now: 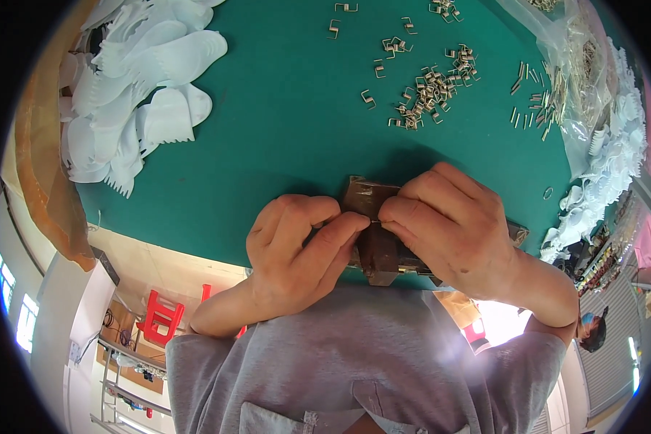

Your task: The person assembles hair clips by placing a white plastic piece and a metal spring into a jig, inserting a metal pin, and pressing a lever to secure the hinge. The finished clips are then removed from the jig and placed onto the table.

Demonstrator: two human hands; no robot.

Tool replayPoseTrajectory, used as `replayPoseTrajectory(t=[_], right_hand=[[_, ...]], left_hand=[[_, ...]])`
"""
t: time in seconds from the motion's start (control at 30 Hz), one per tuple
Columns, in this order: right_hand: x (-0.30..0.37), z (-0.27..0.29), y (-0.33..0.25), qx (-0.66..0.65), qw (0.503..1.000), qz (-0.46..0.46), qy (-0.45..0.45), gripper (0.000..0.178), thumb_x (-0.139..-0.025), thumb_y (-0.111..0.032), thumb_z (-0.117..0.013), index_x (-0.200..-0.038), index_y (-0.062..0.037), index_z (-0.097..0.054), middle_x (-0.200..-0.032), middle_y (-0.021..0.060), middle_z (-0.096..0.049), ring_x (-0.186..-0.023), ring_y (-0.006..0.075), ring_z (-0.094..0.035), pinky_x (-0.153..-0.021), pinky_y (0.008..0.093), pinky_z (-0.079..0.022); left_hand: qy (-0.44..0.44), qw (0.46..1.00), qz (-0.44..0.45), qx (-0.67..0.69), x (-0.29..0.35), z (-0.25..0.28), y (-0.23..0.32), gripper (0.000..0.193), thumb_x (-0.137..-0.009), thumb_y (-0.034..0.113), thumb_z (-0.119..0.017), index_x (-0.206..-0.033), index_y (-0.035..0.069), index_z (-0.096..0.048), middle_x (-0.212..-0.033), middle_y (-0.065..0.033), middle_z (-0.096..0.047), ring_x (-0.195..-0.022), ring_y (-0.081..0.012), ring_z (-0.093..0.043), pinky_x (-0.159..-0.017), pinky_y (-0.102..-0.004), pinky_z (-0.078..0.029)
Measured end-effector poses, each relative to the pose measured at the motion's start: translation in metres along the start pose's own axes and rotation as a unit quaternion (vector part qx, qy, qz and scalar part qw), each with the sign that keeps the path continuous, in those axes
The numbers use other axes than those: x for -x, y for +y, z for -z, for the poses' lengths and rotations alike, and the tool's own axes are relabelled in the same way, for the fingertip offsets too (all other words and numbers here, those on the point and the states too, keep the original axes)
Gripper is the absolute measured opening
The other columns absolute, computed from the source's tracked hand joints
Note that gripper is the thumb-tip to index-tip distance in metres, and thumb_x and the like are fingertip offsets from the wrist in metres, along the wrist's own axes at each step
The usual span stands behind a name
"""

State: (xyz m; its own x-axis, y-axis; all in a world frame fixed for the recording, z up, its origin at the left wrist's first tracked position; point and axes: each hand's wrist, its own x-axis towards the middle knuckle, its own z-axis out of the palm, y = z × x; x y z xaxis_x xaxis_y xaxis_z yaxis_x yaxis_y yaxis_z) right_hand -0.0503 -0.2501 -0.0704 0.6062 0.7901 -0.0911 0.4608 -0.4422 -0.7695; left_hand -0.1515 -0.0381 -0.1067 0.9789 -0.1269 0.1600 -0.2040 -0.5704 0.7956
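Note:
Over a worn brown block (377, 249) at the table's near edge, my two hands meet fingertip to fingertip. My left hand (296, 249) is closed, thumb and forefinger pinched together. My right hand (456, 228) is closed in a pinch too. A thin metal piece (375, 221) bridges the small gap between the fingertips; most of it is hidden, so its exact kind does not show. Beyond the hands lies a loose heap of small metal torsion springs (430, 94). Short metal pins (546, 108) are scattered to the right of the springs.
White plastic pieces with toothed edges (145, 79) are piled at the far left of the green tabletop (282, 130). A clear plastic bag (575, 79) and small white parts (600, 173) line the right side. A metal ring (548, 193) lies nearby. A red stool (160, 318) stands below, left.

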Motion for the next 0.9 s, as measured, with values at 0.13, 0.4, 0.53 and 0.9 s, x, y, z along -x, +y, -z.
replayPoseTrajectory(t=[0.13, 0.4, 0.53, 0.9], right_hand=[[-0.002, 0.000, 0.001, 0.015, 1.000, 0.008, -0.018, 0.027, -0.073, -0.002, -0.078, -0.098, -0.0046, -0.069, -0.090, 0.0068, -0.059, -0.077, 0.0254, -0.058, -0.062, 0.0375, -0.049], [-0.006, 0.003, -0.002, 0.019, 0.999, -0.006, -0.037, 0.019, -0.078, -0.003, -0.076, -0.095, -0.0062, -0.068, -0.089, 0.0064, -0.056, -0.080, 0.0266, -0.055, -0.067, 0.0394, -0.048], [-0.005, 0.007, 0.000, -0.071, 0.996, -0.049, -0.015, 0.015, -0.083, -0.003, -0.076, -0.095, -0.0053, -0.069, -0.087, 0.0073, -0.056, -0.079, 0.0276, -0.054, -0.068, 0.0405, -0.045], [0.006, 0.005, 0.002, -0.008, 1.000, -0.023, 0.010, 0.021, -0.077, -0.004, -0.081, -0.095, -0.0065, -0.070, -0.087, 0.0056, -0.058, -0.078, 0.0264, -0.053, -0.068, 0.0392, -0.043]], left_hand=[[0.003, 1.000, -0.005, 0.002, -0.003, -0.002, 0.000, 0.039, -0.067, -0.001, -0.079, -0.105, 0.006, -0.076, -0.097, -0.0055, -0.060, -0.078, -0.0236, -0.060, -0.063, -0.0370, -0.048], [-0.038, 0.999, 0.003, 0.008, -0.011, 0.003, 0.002, 0.038, -0.070, -0.002, -0.078, -0.107, 0.006, -0.075, -0.097, -0.0059, -0.060, -0.080, -0.0261, -0.059, -0.065, -0.0384, -0.049], [-0.051, 0.999, 0.007, 0.015, -0.012, 0.005, 0.002, 0.038, -0.070, -0.002, -0.078, -0.108, 0.006, -0.074, -0.097, -0.0059, -0.060, -0.081, -0.0262, -0.060, -0.066, -0.0384, -0.049], [-0.054, 0.998, 0.017, 0.000, -0.013, 0.005, 0.004, 0.035, -0.071, -0.003, -0.078, -0.105, 0.007, -0.075, -0.096, -0.0056, -0.060, -0.081, -0.0247, -0.060, -0.066, -0.0365, -0.048]])
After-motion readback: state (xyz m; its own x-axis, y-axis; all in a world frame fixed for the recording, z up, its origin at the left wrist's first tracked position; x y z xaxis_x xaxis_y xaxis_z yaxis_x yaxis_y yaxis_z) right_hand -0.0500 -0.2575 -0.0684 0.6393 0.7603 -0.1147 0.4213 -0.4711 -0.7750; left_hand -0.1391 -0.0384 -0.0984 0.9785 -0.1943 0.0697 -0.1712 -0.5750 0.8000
